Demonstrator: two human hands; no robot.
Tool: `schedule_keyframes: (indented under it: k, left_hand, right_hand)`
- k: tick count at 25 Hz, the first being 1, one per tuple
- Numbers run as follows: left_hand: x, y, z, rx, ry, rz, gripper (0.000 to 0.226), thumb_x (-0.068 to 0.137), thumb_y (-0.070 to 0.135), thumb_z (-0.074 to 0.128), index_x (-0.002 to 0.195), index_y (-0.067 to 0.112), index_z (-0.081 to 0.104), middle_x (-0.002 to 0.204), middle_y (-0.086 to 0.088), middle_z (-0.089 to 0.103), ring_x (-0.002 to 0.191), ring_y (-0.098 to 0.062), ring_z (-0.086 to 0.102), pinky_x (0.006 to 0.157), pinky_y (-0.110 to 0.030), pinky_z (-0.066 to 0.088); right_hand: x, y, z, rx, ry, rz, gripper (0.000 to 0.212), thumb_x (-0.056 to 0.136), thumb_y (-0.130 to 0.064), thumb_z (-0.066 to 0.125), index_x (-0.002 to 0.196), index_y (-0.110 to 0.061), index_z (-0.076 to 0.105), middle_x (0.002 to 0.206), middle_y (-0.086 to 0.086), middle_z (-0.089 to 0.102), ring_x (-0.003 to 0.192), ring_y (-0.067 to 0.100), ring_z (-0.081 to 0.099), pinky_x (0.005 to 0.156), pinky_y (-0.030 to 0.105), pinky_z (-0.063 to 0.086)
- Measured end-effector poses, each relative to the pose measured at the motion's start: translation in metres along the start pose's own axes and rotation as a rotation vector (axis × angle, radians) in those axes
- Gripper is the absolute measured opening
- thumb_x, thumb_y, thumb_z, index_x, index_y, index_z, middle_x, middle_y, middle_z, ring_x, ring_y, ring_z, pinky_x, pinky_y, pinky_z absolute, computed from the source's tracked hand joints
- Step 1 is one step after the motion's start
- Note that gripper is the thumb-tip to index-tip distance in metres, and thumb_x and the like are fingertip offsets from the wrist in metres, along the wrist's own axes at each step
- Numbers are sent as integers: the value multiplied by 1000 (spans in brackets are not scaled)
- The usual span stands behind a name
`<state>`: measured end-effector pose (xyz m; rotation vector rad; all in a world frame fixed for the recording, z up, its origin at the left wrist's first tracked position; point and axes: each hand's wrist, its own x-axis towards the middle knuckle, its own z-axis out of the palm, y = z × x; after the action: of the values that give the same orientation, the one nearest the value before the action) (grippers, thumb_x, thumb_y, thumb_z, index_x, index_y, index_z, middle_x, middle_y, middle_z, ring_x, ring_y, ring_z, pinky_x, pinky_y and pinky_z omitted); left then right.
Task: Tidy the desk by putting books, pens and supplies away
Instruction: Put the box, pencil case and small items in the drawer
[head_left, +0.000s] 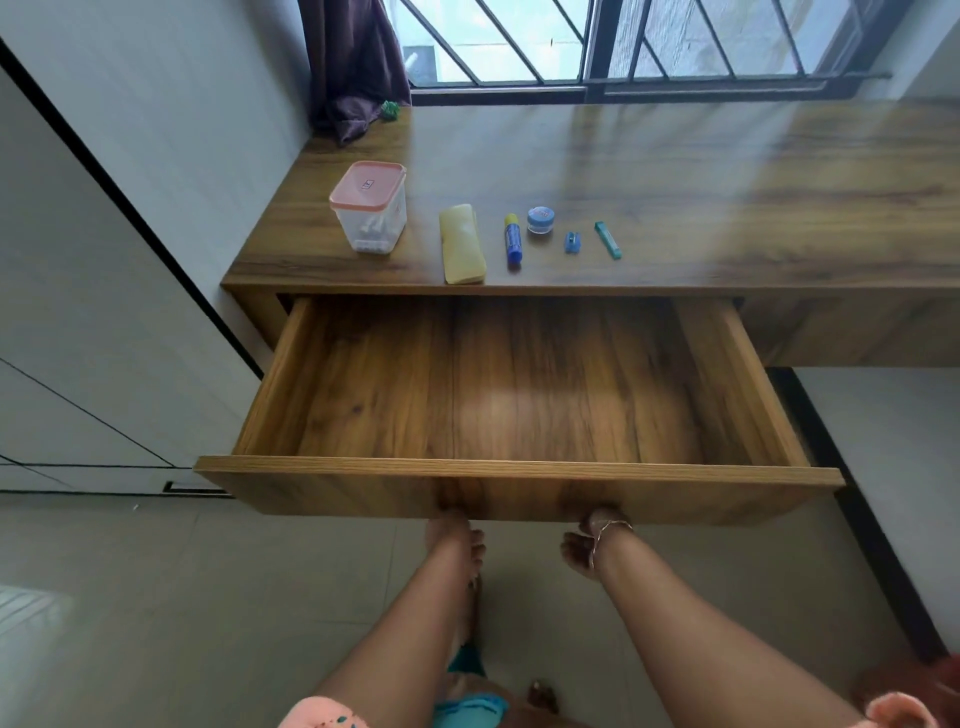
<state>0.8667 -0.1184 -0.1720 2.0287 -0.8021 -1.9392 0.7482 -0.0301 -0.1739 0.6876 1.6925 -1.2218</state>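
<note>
**Drawer out, supplies waiting on the worktop**

Your worktop (675, 171) runs wide under the barred window (623, 47), and the drawer (519, 470) below it is pulled well out, its wooden floor bare, so it looks like the place meant for the loose things. Both your hands sit under the drawer's front panel: the left hand (454, 535) and the right hand (589, 545) each hook their fingers up beneath the lower edge, gripping the panel from below, most likely because there is no handle on its face. Fingertips are hidden, so how firmly you grip cannot be told.

The supplies lie in a row near the front edge, all apart from one another: a clear container with a pink lid (369, 208) at the left, then a yellow case (461, 244), a glue stick (512, 239), a small blue-lidded jar (541, 219), a blue sharpener (572, 242) and a teal tube (608, 240). A dark curtain (353, 67) drapes onto the far corner, well clear of them. Nothing blocks the reach from row to drawer.
</note>
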Motion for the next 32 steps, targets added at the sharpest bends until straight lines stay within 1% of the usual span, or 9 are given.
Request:
schedule_keyframes:
  k: [3, 5, 7, 10, 14, 16, 19, 24, 32]
  left_hand:
    - [-27, -12, 8, 680, -22, 442, 20, 92, 25, 47, 87, 11, 62, 88, -11, 70, 78, -25, 64, 73, -31, 51]
    - [-47, -11, 5, 912, 44, 796, 22, 91, 24, 50, 83, 12, 66, 85, -6, 71, 76, -18, 65, 64, -27, 47]
    - [-62, -2, -2, 974, 152, 1170, 28, 89, 27, 46, 67, 17, 61, 67, -1, 67, 61, -15, 63, 52, -25, 39]
    - [-73, 17, -6, 871, 241, 1586, 32, 86, 29, 42, 57, 20, 52, 50, 6, 56, 44, -6, 52, 42, -17, 33]
    - [-69, 59, 4, 1017, 263, 1667, 31, 87, 28, 40, 66, 17, 61, 64, 5, 60, 62, -12, 60, 48, -20, 45]
    - [-70, 78, 7, 1210, 229, 1573, 30, 91, 30, 42, 91, 14, 66, 94, -1, 64, 100, -20, 60, 71, -25, 51]
    - [-66, 99, 2, 1452, 196, 1321, 47, 96, 41, 40, 135, 15, 42, 143, -7, 38, 144, -24, 17, 109, -35, 32]
    - [-56, 125, -8, 1417, 257, 1310, 57, 96, 46, 37, 145, 17, 29, 152, -8, 25, 146, -22, 7, 115, -34, 21]
    - [-19, 183, -25, 1172, 269, 1424, 51, 95, 36, 45, 141, 15, 37, 140, -5, 40, 139, -22, 27, 114, -30, 24]
  right_hand:
    - [-35, 6, 4, -650, -134, -255, 20, 90, -15, 45, 70, -12, 46, 71, 14, 56, 54, 20, 46, 54, 26, 37]
    - [-69, 10, 4, -1059, -196, -598, 14, 87, -16, 48, 72, -16, 48, 88, 14, 65, 71, 26, 57, 64, 28, 39]
    - [-100, 4, -1, -1278, -121, -930, 13, 89, -20, 44, 79, -20, 51, 102, 7, 67, 95, 27, 60, 71, 28, 40]
    - [-123, -21, -3, -1254, -68, -1235, 15, 91, -23, 44, 95, -16, 56, 105, 2, 64, 99, 24, 59, 71, 28, 37]
    - [-119, -50, 9, -1203, -28, -1420, 18, 92, -24, 44, 99, -13, 57, 104, 3, 61, 95, 26, 59, 77, 33, 45]
    - [-113, -63, 17, -1197, 9, -1455, 22, 92, -24, 45, 108, -16, 58, 112, -1, 58, 101, 24, 57, 80, 31, 46]
    - [-103, -78, 29, -1274, 23, -1449, 37, 92, -19, 47, 128, -19, 48, 135, -2, 45, 120, 21, 48, 95, 29, 45]
    - [-97, -96, 46, -1361, 1, -1398, 52, 92, -25, 47, 142, -23, 32, 153, -1, 23, 137, 18, 32, 107, 27, 34]
    - [-93, -129, 99, -1256, -6, -1445, 50, 93, -28, 48, 141, -22, 35, 150, -3, 30, 135, 16, 35, 107, 25, 33]
